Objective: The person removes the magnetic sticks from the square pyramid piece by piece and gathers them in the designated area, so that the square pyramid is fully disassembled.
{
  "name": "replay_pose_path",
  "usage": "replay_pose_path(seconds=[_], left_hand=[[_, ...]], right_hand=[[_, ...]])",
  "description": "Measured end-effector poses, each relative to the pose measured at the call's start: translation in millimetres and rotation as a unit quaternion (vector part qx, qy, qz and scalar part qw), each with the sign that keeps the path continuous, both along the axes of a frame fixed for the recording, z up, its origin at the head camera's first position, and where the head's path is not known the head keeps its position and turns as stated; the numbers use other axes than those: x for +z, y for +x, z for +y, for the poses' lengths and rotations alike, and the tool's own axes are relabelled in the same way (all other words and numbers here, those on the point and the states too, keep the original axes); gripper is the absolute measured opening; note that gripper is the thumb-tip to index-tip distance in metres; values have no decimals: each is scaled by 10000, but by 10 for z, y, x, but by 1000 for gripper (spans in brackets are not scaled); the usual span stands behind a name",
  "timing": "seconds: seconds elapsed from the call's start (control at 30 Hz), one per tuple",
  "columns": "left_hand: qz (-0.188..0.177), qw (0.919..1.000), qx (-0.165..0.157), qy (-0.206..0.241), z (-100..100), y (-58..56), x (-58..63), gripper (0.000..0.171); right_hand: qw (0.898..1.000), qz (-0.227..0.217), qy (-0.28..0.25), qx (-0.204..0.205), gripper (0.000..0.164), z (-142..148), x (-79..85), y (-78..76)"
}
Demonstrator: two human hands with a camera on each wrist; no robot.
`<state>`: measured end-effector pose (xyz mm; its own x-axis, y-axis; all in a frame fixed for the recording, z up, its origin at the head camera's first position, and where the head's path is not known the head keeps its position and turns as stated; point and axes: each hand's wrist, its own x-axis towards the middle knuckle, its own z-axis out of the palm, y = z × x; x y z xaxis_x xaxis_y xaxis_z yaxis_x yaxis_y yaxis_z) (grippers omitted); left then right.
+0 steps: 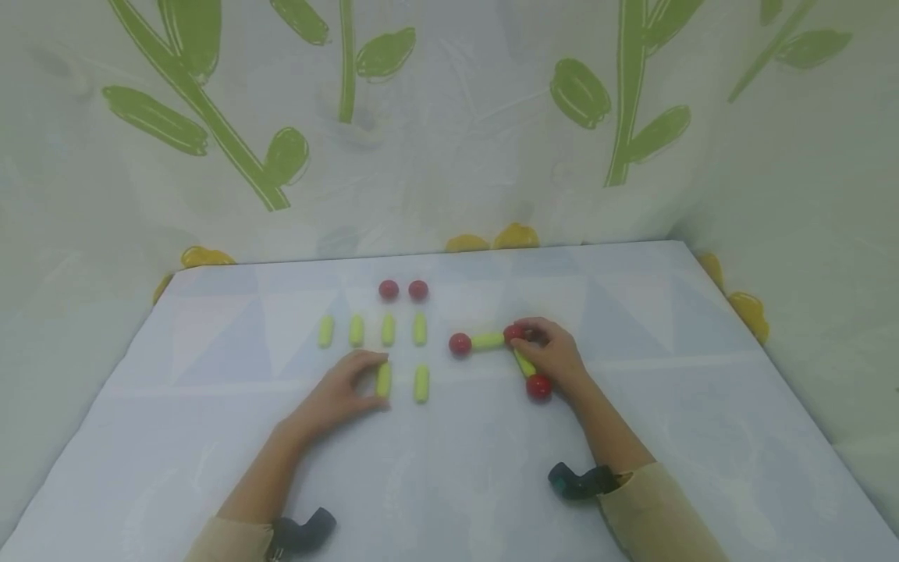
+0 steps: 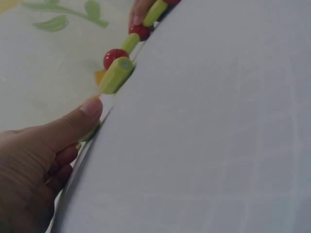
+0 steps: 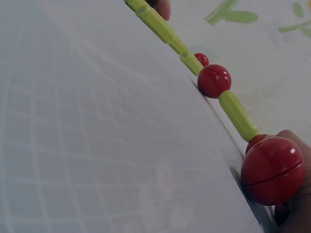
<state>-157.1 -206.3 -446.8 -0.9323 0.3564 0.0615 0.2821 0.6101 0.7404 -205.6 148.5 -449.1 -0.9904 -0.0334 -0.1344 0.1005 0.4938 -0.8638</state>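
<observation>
My left hand (image 1: 347,394) has its thumb and index finger at the two ends of a short yellow-green rod (image 1: 383,381) on the table; a similar rod (image 1: 421,384) lies just to its right. With thumb and fingers my right hand (image 1: 555,351) pinches a red ball (image 1: 513,335) at the corner of a joined piece. From that ball one rod (image 1: 488,341) runs left to another red ball (image 1: 460,344). A second rod (image 1: 524,362) slants down to a third ball (image 1: 538,387). In the left wrist view, a rod (image 2: 116,75) shows a round metallic spot on its end.
Behind the left hand stands a row of several loose yellow-green rods (image 1: 357,331). Two loose red balls (image 1: 389,290) sit farther back. The white patterned table (image 1: 449,484) meets a pale wall covering (image 1: 449,156) with green leaf prints.
</observation>
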Motion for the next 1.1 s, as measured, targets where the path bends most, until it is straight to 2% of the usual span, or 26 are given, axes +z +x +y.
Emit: replay_pose_path(seconds=[0.1,0.23,0.37,0.5,0.67,0.8,0.9,1.1], left_hand=[[10,10000,-53,38,-7,-10,8,68],[261,9995,-137,91,9,-21,29,70],[479,9984,-241,176,109,-65,64,69],[487,9974,-393,358,311,-136,127,66],[200,9982,-381,413,614,-202,205,60],[299,9976,-455,417,886,-272,225,57],[341,9985,-371,222,1073,-333,179,54],[-240,9992,197,-238,1295,-392,127,47]], right_hand=[[10000,-2,13,1,36,4,-5,2],[10000,17,50,23,37,16,-5,-3],[9999,31,107,21,38,37,-5,-4],[9999,67,90,19,38,50,1,-14],[9999,44,58,93,39,53,5,-34],[9999,102,97,100,39,55,9,-36],[9999,82,31,84,39,47,11,-25],[9999,69,30,146,39,25,-11,-15]])
